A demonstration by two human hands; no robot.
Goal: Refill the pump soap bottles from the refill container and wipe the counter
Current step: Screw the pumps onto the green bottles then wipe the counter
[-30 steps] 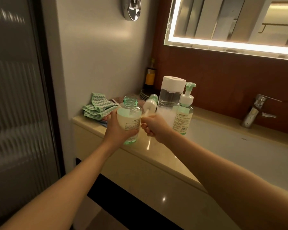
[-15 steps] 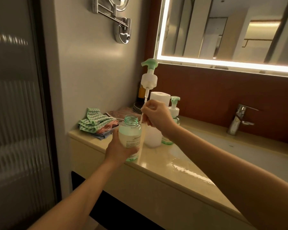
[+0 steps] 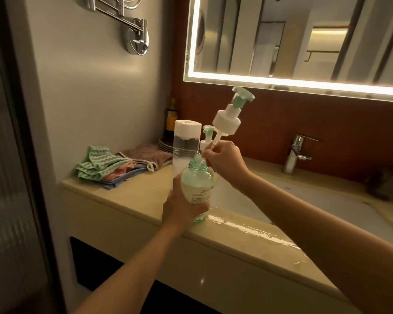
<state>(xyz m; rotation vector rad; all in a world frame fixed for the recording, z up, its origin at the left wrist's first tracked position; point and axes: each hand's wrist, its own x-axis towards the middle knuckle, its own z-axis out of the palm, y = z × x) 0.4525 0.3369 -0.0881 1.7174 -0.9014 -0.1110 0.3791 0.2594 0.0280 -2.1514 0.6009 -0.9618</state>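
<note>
Half-full open bottle (image 3: pixel 196 185) — refill container (image 3: pixel 186 147) foamy inside

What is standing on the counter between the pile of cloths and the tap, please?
In the head view, the tall clear refill container with a white lid stands there, a second pump bottle just behind it; the sink basin follows.

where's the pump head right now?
Head view, centre: the pump head is off the open bottle, held tilted above its mouth by the right hand, in front of the refill container. The left hand holds the bottle.
</note>
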